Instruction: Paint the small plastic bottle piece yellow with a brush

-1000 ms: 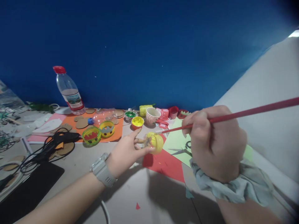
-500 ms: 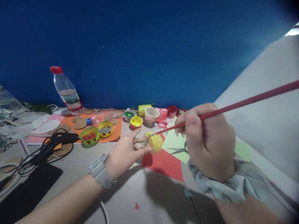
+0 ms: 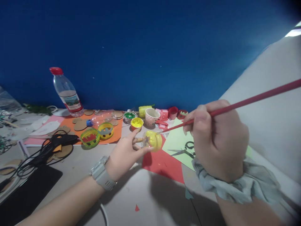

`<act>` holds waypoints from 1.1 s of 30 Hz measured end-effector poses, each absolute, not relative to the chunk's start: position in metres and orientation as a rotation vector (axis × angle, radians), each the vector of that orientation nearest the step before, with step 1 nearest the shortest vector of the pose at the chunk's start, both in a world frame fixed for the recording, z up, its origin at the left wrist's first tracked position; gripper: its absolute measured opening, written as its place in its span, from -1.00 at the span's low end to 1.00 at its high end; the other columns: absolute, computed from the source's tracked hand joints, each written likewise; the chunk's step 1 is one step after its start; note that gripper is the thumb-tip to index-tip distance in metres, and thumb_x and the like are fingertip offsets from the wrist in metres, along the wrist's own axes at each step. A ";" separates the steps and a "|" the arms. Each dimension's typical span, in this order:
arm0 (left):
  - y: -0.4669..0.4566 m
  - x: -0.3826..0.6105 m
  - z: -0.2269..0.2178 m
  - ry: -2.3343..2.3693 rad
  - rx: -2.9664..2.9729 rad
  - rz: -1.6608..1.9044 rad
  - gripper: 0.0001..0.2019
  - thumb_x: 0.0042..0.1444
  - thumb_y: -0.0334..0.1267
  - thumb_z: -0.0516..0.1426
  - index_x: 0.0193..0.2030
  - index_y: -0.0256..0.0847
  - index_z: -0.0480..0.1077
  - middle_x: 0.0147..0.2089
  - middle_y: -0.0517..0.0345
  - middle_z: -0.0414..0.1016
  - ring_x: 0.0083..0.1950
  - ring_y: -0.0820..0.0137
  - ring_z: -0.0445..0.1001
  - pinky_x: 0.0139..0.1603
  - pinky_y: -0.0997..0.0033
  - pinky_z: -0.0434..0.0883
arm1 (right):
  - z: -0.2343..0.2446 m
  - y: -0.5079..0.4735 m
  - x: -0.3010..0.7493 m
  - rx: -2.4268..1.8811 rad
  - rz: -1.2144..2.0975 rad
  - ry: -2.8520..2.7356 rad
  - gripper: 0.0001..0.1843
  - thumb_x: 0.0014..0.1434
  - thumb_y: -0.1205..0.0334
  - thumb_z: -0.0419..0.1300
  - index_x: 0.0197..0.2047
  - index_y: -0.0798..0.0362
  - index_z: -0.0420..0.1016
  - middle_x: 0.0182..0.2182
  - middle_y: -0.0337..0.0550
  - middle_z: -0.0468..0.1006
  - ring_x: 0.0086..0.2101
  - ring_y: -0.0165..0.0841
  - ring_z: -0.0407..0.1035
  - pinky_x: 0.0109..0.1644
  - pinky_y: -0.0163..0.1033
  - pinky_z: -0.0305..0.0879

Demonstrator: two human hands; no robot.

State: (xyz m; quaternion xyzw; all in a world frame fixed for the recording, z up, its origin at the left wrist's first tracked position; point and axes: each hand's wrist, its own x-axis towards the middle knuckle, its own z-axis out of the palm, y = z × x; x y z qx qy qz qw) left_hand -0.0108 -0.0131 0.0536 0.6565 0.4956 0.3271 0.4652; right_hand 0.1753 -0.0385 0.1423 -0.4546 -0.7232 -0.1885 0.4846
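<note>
Between its thumb and fingers my left hand (image 3: 125, 150) grips a small clear plastic bottle piece (image 3: 155, 141), coated in yellow paint over most of its surface. My right hand (image 3: 218, 141) pinches a long red paintbrush (image 3: 254, 99), its tip touching the painted side near the top. Just behind the piece stands a small cup of yellow paint (image 3: 137, 123). Beside that are a cup of green paint (image 3: 129, 116) and a white patterned paper cup (image 3: 152, 116). Black-handled scissors (image 3: 184, 151) lie partly behind my right hand, on light green paper (image 3: 171, 142).
Red paper (image 3: 164, 168) lies under my hands. Two yellow decorated rings (image 3: 90, 138) sit on orange paper (image 3: 117, 133) at left, near a clear bottle with a blue cap (image 3: 102, 119). A red-capped water bottle (image 3: 68, 94), black cable (image 3: 51, 146) and black phone (image 3: 33, 191) are further left.
My right hand has shifted right, and the brush tip has moved right along the bottle piece. The piece has turned slightly in my left hand. More of the scissors shows.
</note>
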 end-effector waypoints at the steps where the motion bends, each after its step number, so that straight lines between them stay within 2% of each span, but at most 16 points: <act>1: -0.013 -0.011 0.053 1.230 1.632 0.806 -0.20 0.00 -0.06 0.25 0.35 -0.08 0.02 0.02 0.00 0.53 -0.25 0.33 0.59 -0.25 0.34 0.50 | 0.142 -0.038 0.176 -1.101 -0.436 -1.744 -0.92 0.25 0.30 0.03 -0.31 0.05 0.27 -0.59 -0.36 0.37 -0.64 -0.57 0.25 -0.56 -0.39 0.16; 4: -0.014 -0.012 0.055 1.314 1.771 0.788 -0.24 0.03 -0.07 0.22 0.34 -0.09 0.03 -0.09 0.06 0.59 -0.24 0.30 0.59 -0.22 0.32 0.49 | 0.141 -0.038 0.175 -1.080 -0.344 -1.744 -0.94 0.27 0.29 0.02 -0.28 0.04 0.27 -0.57 -0.37 0.40 -0.59 -0.56 0.32 -0.51 -0.40 0.22; 7: -0.017 -0.013 0.059 1.438 1.980 0.736 -0.28 0.08 -0.10 0.19 0.35 -0.13 0.01 -0.25 0.13 0.61 -0.17 0.24 0.57 -0.13 0.26 0.45 | 0.143 -0.039 0.173 -1.113 -0.329 -1.778 -0.89 0.28 0.26 0.01 -0.31 0.03 0.26 -0.62 -0.40 0.36 -0.62 -0.58 0.30 -0.54 -0.41 0.19; 11: -0.018 -0.014 0.055 1.572 2.262 0.699 -0.28 0.14 -0.06 0.13 0.36 -0.18 -0.06 -0.21 0.05 0.60 -0.16 0.19 0.56 -0.23 0.30 0.42 | 0.147 -0.039 0.174 -1.186 -0.432 -1.715 -0.81 0.30 0.23 -0.03 -0.37 0.03 0.24 -0.62 -0.37 0.32 -0.66 -0.57 0.19 -0.56 -0.36 0.13; 15: -0.019 -0.015 0.049 1.610 2.416 0.705 -0.29 0.17 -0.06 0.11 0.37 -0.19 -0.10 -0.21 0.03 0.59 -0.19 0.20 0.56 -0.29 0.35 0.40 | 0.145 -0.039 0.175 -1.148 -0.349 -1.721 -0.86 0.29 0.25 -0.03 -0.32 0.03 0.24 -0.58 -0.35 0.37 -0.61 -0.56 0.27 -0.50 -0.37 0.22; 18: -0.019 -0.014 0.050 1.623 2.446 0.705 -0.29 0.17 -0.05 0.11 0.37 -0.19 -0.10 -0.22 0.03 0.59 -0.23 0.22 0.56 -0.33 0.37 0.38 | 0.144 -0.039 0.174 -1.138 -0.384 -1.786 -0.88 0.28 0.27 0.00 -0.31 0.04 0.25 -0.62 -0.38 0.34 -0.62 -0.57 0.29 -0.55 -0.40 0.18; 21: -0.019 -0.014 0.053 1.642 2.445 0.678 -0.30 0.17 -0.05 0.11 0.36 -0.19 -0.08 -0.22 0.03 0.59 -0.24 0.22 0.56 -0.34 0.37 0.37 | 0.144 -0.039 0.174 -1.170 -0.466 -1.762 -0.88 0.27 0.27 0.00 -0.34 0.05 0.24 -0.64 -0.38 0.32 -0.65 -0.57 0.23 -0.57 -0.38 0.13; 25: -0.019 -0.014 0.054 1.654 2.434 0.645 -0.29 0.18 -0.05 0.10 0.37 -0.20 -0.12 -0.22 0.04 0.59 -0.23 0.23 0.56 -0.33 0.37 0.37 | 0.143 -0.040 0.172 -1.126 -0.410 -1.761 -0.92 0.26 0.29 0.00 -0.30 0.03 0.24 -0.61 -0.39 0.37 -0.63 -0.57 0.28 -0.53 -0.42 0.20; 30: -0.020 -0.015 0.056 1.678 2.423 0.608 -0.30 0.19 -0.03 0.08 0.37 -0.21 -0.10 -0.22 0.02 0.58 -0.23 0.21 0.56 -0.33 0.36 0.36 | 0.144 -0.039 0.172 -1.173 -0.458 -1.759 -0.89 0.25 0.28 0.02 -0.34 0.03 0.25 -0.66 -0.40 0.29 -0.69 -0.55 0.20 -0.60 -0.37 0.11; 33: -0.019 -0.015 0.059 1.689 2.409 0.577 -0.29 0.19 -0.02 0.07 0.38 -0.24 -0.11 -0.22 -0.01 0.58 -0.24 0.20 0.56 -0.33 0.35 0.36 | 0.146 -0.039 0.173 -1.121 -0.423 -1.737 -0.91 0.24 0.32 0.02 -0.33 0.03 0.25 -0.62 -0.38 0.36 -0.64 -0.57 0.26 -0.55 -0.41 0.18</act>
